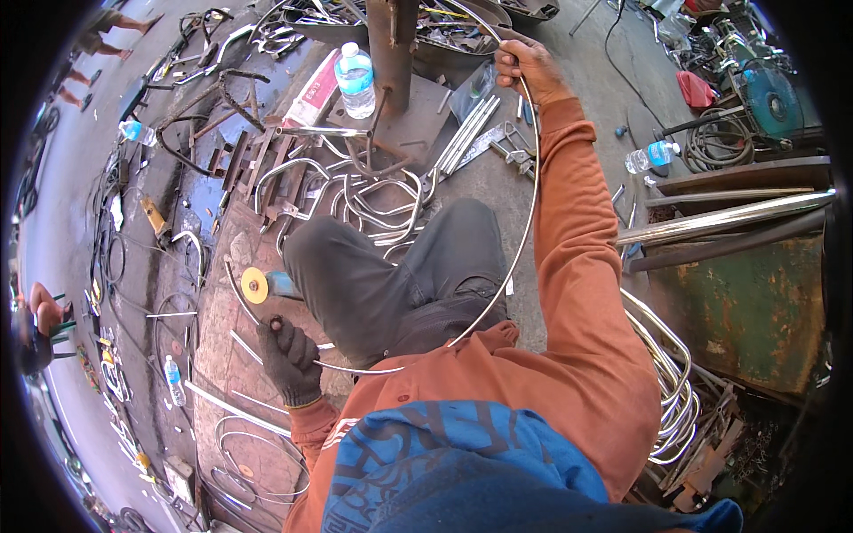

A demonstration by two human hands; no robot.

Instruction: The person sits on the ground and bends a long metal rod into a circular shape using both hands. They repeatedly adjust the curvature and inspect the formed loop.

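Note:
A long, thin metal rod (pixel 520 249), bent into a wide curve, sweeps across my lap. My left hand (pixel 289 360), in a dark glove, is closed round it near its left end. Far up on the right, my bare right hand (pixel 533 71) grips the same rod, with my arm stretched out. Beside my left knee lies an angle grinder with a yellow disc (pixel 254 286); part of its blue body is hidden behind my leg. Bent shiny metal tubes (pixel 382 209) lie in a heap just beyond my knees.
A rusty post (pixel 389 53) on a base plate stands ahead, with a water bottle (pixel 356 84) beside it. Straight tubes (pixel 466 133) lie nearby. To the right are long pipes (pixel 729 218), a coil of metal rods (pixel 680 400) and a fan (pixel 771 102). Scrap covers the ground leftward.

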